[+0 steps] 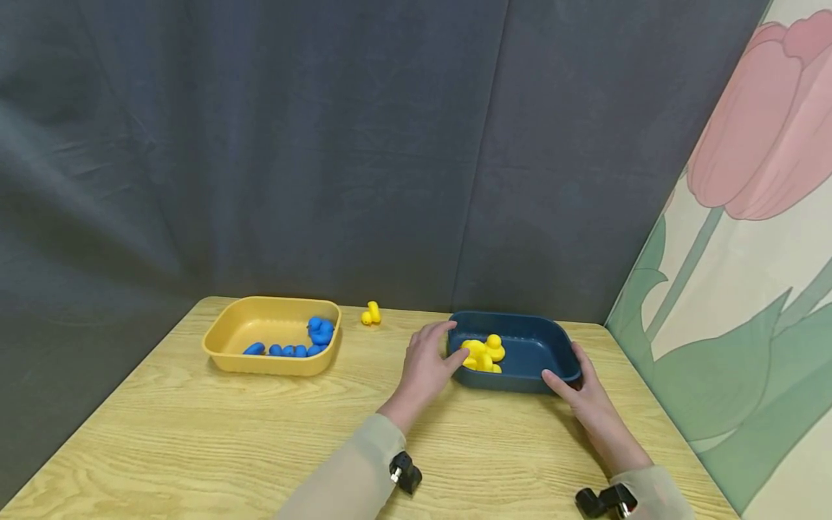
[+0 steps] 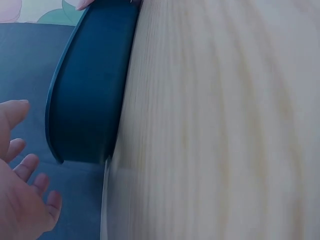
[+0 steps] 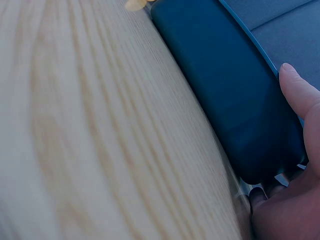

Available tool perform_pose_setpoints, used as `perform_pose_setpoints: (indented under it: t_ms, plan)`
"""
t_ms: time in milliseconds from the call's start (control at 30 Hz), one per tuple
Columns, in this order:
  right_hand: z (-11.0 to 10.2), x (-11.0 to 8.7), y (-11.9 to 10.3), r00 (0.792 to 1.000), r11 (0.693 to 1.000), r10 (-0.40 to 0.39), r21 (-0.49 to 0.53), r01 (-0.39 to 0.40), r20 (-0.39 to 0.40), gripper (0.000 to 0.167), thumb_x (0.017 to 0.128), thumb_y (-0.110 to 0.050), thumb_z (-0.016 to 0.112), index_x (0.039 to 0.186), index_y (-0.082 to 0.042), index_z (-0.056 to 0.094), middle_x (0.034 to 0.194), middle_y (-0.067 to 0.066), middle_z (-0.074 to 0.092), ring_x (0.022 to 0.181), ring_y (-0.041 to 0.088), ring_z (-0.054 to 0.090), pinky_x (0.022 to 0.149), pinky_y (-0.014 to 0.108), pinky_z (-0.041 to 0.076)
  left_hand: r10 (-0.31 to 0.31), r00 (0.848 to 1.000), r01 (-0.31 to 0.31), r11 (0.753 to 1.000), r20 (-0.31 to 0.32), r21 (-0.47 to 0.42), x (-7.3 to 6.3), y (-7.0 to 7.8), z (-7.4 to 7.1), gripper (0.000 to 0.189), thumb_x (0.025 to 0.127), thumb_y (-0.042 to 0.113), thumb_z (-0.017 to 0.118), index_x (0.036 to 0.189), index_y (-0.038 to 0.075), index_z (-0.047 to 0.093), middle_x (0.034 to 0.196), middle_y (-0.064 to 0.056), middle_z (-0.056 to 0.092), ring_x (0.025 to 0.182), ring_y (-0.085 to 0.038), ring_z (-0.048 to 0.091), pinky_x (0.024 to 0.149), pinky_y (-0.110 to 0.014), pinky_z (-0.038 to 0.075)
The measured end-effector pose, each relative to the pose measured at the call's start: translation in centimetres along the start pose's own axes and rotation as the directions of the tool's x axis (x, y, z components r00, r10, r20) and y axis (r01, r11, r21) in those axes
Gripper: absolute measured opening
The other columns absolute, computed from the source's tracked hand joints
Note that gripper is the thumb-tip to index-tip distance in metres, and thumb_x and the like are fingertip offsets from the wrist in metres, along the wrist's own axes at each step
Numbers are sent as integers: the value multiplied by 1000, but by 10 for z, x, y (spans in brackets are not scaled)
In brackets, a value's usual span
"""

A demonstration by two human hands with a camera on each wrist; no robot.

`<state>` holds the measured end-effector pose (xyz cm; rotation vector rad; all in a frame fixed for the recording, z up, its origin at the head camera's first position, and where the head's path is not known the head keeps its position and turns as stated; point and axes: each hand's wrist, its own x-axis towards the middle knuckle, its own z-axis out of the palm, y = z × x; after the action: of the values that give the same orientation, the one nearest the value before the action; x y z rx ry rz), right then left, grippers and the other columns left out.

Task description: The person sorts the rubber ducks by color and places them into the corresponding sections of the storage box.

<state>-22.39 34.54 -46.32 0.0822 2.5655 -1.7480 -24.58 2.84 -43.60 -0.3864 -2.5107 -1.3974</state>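
Observation:
A dark blue plastic bin [image 1: 507, 381] stands on the right part of the table with several small yellow rubber ducks [image 1: 477, 354] at its left end. My right hand [image 1: 591, 397] holds the bin's right end; in the right wrist view its thumb [image 3: 292, 90] lies at the rim and the other fingers at the end wall. Beside the left end is my left hand [image 1: 425, 365], fingers loosely spread. The left wrist view shows this hand [image 2: 25, 195] apart from the bin [image 2: 90, 90], with nothing in its fingers.
A yellow bin [image 1: 260, 365] at the left holds several blue rubber ducks [image 1: 321, 331], mostly along its right and front sides. Near the table's back edge, between the bins, a yellow duck [image 1: 372, 315] lies tipped over. Behind hangs a dark grey curtain [image 1: 325, 144]; a tulip-patterned wall [image 1: 747, 347] borders the right.

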Motion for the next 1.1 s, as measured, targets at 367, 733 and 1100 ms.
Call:
perform_pose_setpoints:
  t_ms: [367,733,1100]
  plan:
    - [1,-3,-5,1000,1000,7,-5,-7,-7,110,111,-37,70,176,-25,-18,183,17,-15,168,45,-2,134,64,11,15,995,-13,1000,-103,20,13,-19,-24,59,104,21,82,157,9,60,162,-12,55,149,-37,49,123,-55,44]
    - [2,-3,-4,1000,1000,-22,19,22,-9,109,112,-33,70,176,-22,-17,183,21,-13,168,46,0,133,62,13,9,980,7,997,-200,79,24,-40,-43,58,104,19,81,156,4,60,166,-21,48,150,-47,47,120,-65,42]
    - [3,-3,-3,1000,999,-26,31,26,-9,109,111,-31,71,176,-22,-17,182,22,-12,168,45,0,133,62,12,-63,976,97,983,-211,154,36,-59,-57,58,107,24,76,158,5,57,171,-24,40,155,-50,38,124,-70,34]
